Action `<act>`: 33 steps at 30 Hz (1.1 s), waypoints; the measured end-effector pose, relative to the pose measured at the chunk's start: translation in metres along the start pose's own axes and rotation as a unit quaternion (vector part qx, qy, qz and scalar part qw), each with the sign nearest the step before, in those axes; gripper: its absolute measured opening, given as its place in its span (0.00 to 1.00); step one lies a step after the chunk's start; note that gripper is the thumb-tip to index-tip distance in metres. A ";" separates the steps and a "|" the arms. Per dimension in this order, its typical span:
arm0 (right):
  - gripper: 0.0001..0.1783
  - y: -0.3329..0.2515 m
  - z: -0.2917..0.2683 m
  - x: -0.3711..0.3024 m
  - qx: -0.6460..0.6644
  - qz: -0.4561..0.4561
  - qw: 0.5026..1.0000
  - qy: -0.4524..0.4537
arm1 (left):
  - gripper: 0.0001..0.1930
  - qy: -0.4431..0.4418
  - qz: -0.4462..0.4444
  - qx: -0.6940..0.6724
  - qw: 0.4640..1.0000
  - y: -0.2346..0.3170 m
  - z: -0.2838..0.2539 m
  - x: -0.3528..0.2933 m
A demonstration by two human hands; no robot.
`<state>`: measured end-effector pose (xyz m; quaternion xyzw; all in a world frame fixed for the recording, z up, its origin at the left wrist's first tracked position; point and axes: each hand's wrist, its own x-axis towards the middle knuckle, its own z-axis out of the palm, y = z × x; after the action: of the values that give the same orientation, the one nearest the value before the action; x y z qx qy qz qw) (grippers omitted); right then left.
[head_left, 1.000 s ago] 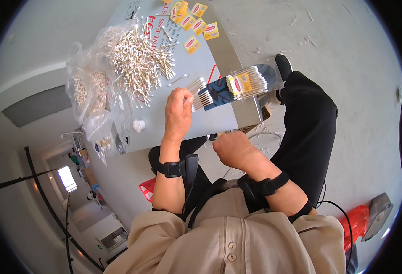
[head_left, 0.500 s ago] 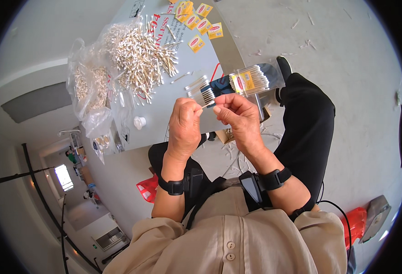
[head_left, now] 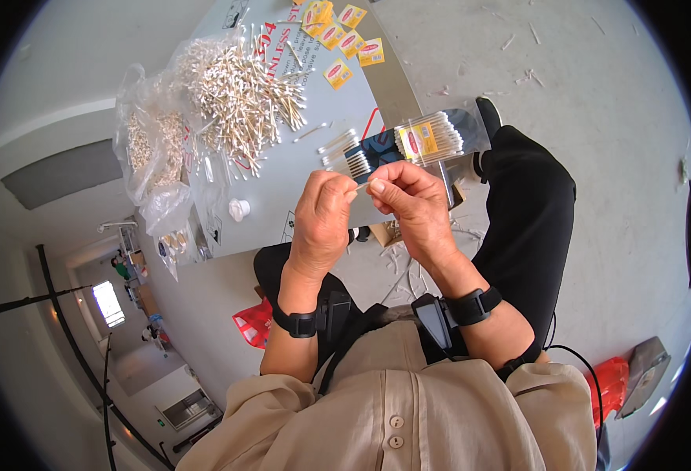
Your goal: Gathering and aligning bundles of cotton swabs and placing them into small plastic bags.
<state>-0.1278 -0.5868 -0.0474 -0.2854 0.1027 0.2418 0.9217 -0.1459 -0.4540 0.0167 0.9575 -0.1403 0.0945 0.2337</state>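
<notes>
Close together over the near edge of the table, my left hand (head_left: pixel 320 220) and my right hand (head_left: pixel 414 206) pinch a single cotton swab (head_left: pixel 363 186) between them. Its ends are hidden by my fingertips. Just beyond lies a short row of cotton swabs (head_left: pixel 345 151), partly on a dark strip (head_left: pixel 377 147). Beside that row, to the right, sits a clear pack of cotton swabs (head_left: pixel 446 132) with a yellow card (head_left: pixel 419 141) in it. One loose swab (head_left: pixel 312 132) rests on the table to the left.
A large heap of swabs (head_left: pixel 235 94) and a clear plastic bag of swabs (head_left: pixel 153 149) cover the table's left. Yellow cards (head_left: pixel 338 73) lie at the far edge. A small white cup (head_left: pixel 239 209) stands near the left edge. Below the table is a cardboard box (head_left: pixel 386 232).
My fingers have shifted slightly, and the swab now shows stretched between both pinches. The row of swabs and the pack remain in place.
</notes>
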 end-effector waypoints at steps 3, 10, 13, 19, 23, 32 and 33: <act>0.03 0.001 -0.001 0.000 -0.013 0.000 1.000 -0.006 | 0.12 0.005 -0.003 0.001 1.000 0.000 0.001 -0.001; 0.04 0.002 -0.003 0.000 0.018 0.016 1.000 -0.009 | 0.11 0.019 0.016 0.025 0.999 0.002 0.004 0.000; 0.03 0.004 -0.005 0.000 0.038 0.015 0.999 -0.014 | 0.11 0.017 0.027 0.032 0.999 0.003 0.004 0.001; 0.04 0.004 -0.005 0.000 0.073 0.045 0.996 -0.004 | 0.11 0.015 0.011 0.020 1.000 0.000 0.003 -0.002; 0.05 0.006 -0.010 0.001 0.113 0.085 0.990 -0.015 | 0.10 0.019 -0.001 -0.002 1.000 -0.002 0.005 -0.007; 0.10 0.001 -0.011 0.003 0.132 0.096 0.987 0.002 | 0.06 0.018 -0.059 -0.067 0.996 0.000 0.003 -0.014; 0.10 -0.004 -0.009 0.002 0.113 0.098 0.988 0.030 | 0.06 0.018 -0.061 -0.067 0.996 0.000 0.002 -0.016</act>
<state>-0.1245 -0.5938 -0.0536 -0.1753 0.1844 0.3091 0.9164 -0.1609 -0.4515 0.0105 0.9447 -0.0834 0.0883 0.3048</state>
